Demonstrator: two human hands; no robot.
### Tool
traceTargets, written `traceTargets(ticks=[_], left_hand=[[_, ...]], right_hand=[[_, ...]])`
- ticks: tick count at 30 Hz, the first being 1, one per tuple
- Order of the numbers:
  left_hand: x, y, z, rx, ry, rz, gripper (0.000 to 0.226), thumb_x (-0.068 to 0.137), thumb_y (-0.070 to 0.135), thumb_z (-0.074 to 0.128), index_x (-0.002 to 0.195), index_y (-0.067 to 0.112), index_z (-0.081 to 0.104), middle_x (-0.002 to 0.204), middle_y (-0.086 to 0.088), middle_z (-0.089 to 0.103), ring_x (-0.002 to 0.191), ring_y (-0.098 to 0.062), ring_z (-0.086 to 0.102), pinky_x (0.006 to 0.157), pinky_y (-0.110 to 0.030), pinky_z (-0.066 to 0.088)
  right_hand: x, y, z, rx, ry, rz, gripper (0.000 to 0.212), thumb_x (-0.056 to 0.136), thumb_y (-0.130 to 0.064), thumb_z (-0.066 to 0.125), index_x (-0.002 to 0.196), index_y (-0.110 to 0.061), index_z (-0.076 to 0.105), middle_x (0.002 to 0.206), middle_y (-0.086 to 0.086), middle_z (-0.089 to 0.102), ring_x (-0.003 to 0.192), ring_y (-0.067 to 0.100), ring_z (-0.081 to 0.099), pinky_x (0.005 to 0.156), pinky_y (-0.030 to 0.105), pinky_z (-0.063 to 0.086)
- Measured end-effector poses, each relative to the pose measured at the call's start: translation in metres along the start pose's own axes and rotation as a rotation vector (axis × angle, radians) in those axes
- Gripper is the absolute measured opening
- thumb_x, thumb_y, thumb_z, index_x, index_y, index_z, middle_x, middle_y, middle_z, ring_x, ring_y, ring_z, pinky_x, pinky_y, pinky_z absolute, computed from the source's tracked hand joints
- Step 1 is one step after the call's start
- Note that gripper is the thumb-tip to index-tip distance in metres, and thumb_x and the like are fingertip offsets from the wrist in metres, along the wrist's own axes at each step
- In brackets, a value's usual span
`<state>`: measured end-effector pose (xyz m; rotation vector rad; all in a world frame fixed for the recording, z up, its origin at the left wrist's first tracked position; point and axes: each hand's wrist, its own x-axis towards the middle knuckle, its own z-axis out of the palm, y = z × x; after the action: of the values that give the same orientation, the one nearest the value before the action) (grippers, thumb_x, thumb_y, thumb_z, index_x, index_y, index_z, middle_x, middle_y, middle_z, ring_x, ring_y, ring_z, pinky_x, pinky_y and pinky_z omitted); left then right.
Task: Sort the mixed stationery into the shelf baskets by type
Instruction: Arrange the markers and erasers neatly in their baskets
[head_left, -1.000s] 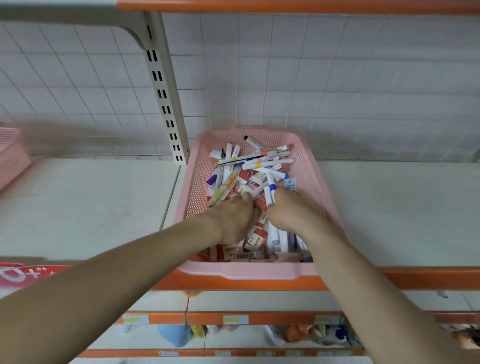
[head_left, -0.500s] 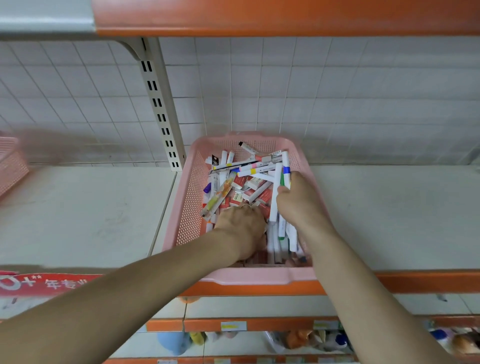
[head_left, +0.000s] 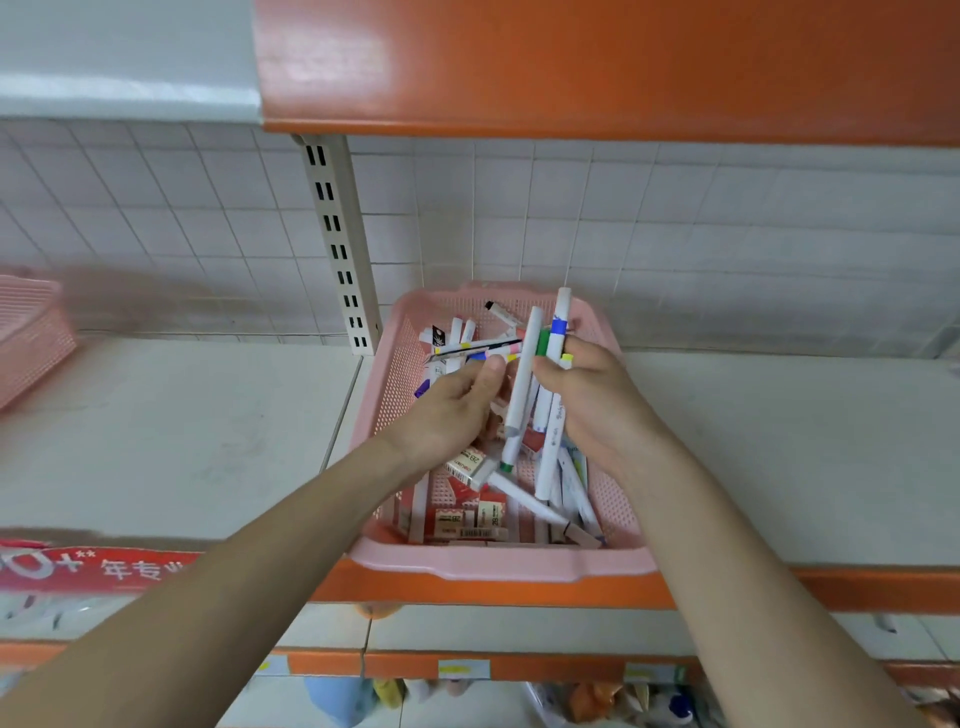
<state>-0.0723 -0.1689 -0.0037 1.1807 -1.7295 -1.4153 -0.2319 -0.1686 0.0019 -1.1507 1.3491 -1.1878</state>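
A pink mesh basket (head_left: 395, 374) sits on the white shelf (head_left: 171, 426) and holds mixed white marker pens and red-and-white eraser boxes (head_left: 470, 465). Above the basket, my right hand (head_left: 597, 410) grips a bunch of white markers (head_left: 540, 395) upright, with green, blue and yellow bands showing at the top. My left hand (head_left: 447, 410) is raised beside the bunch, its fingertips touching one white marker with a green tip. Whether the left hand holds that marker is unclear. More markers (head_left: 467, 348) lie at the back of the basket.
A second pink basket (head_left: 28, 332) stands at the far left of the shelf. A slotted upright post (head_left: 340, 244) rises behind the basket. An orange shelf edge (head_left: 597, 73) hangs overhead. Bare shelf surface lies on both sides. A lower shelf holds other goods.
Both hands have risen out of the basket. My right hand has lifted a bunch of markers upright, and my left hand has come up to meet it.
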Motion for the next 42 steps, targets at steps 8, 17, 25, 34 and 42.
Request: traceTargets(ticks=[8,17,25,34,42], left_hand=[[-0.007,-0.002,0.005,0.029,-0.070,0.029,0.033,0.097,0.050,0.051,0.114,0.026,0.066,0.090,0.012,0.075,0.083,-0.001,0.070,0.073,-0.013,0.051],[-0.006,0.000,0.009,-0.008,-0.010,0.082,0.031,0.104,0.036,0.048,0.096,0.017,0.071,0.084,0.000,0.076,0.076,-0.016,0.071,0.070,-0.024,0.056],[-0.020,0.005,-0.019,-0.148,0.232,0.032,0.037,0.103,0.037,0.049,0.079,0.013,0.062,0.055,0.011,0.059,0.049,-0.004,0.054,0.053,-0.015,0.045],[-0.067,0.012,-0.072,-0.241,0.200,0.127,0.035,0.102,0.040,0.051,0.082,0.013,0.062,0.064,0.001,0.064,0.053,-0.010,0.056,0.052,-0.020,0.048],[-0.181,-0.032,-0.220,-0.231,0.419,0.138,0.033,0.100,0.042,0.053,0.079,0.017,0.061,0.070,-0.004,0.062,0.059,-0.016,0.051,0.054,-0.025,0.048]], right_hand=[[-0.004,0.001,0.009,0.268,-0.159,0.016,0.025,0.099,-0.002,0.048,0.113,-0.009,0.067,0.115,0.012,0.072,0.109,0.032,0.067,0.100,0.052,0.049],[-0.005,-0.002,0.008,0.301,-0.132,0.018,0.024,0.102,-0.018,0.049,0.105,-0.019,0.074,0.111,0.018,0.071,0.106,0.033,0.068,0.096,0.050,0.052],[-0.010,-0.011,0.011,-0.118,0.170,-0.154,0.025,0.105,-0.016,0.027,0.114,-0.013,0.050,0.077,0.012,0.072,0.072,0.028,0.071,0.060,0.026,0.055],[-0.016,-0.040,0.055,-0.010,0.227,-0.078,0.031,0.104,-0.021,0.042,0.079,-0.018,0.061,0.064,-0.002,0.061,0.044,0.006,0.052,0.037,0.017,0.036],[-0.047,-0.048,0.202,0.141,-0.088,-0.103,0.017,0.096,-0.017,0.063,0.081,-0.009,0.061,0.061,0.003,0.058,0.048,0.007,0.049,0.038,0.014,0.032]])
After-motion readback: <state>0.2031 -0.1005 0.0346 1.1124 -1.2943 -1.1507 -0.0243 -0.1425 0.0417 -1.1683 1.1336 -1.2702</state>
